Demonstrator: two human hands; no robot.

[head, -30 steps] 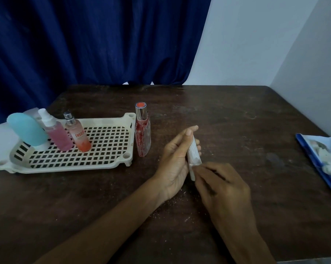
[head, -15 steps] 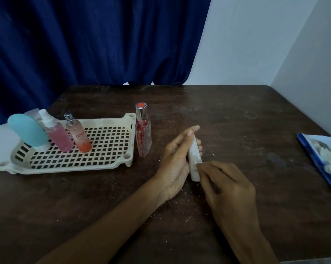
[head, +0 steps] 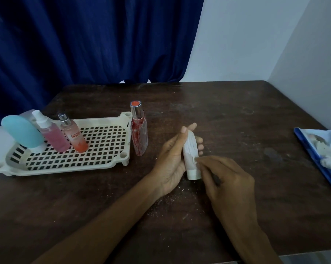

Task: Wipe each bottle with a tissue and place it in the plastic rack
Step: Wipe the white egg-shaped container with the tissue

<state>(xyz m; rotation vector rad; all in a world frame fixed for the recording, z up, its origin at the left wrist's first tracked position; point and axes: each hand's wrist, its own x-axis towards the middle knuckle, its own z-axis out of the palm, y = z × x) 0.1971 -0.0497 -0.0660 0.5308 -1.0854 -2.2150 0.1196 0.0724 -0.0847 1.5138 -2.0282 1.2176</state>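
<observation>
Looks like a room at home, not a lab or shop. Worn dark wood tabletop sits in a corner of plain white walls, with a heavy blue curtain behind it. Household stuff on it: cream plastic rack with a perfume spray bottle and other toiletries, and a tissue pack at my right.

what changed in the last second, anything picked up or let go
Only the right hand shifted slightly, rubbing the tissue along the white tube. Nothing was taken up or let go. The left hand still holds the tube. The red bottle and the plastic rack are unmoved.
</observation>
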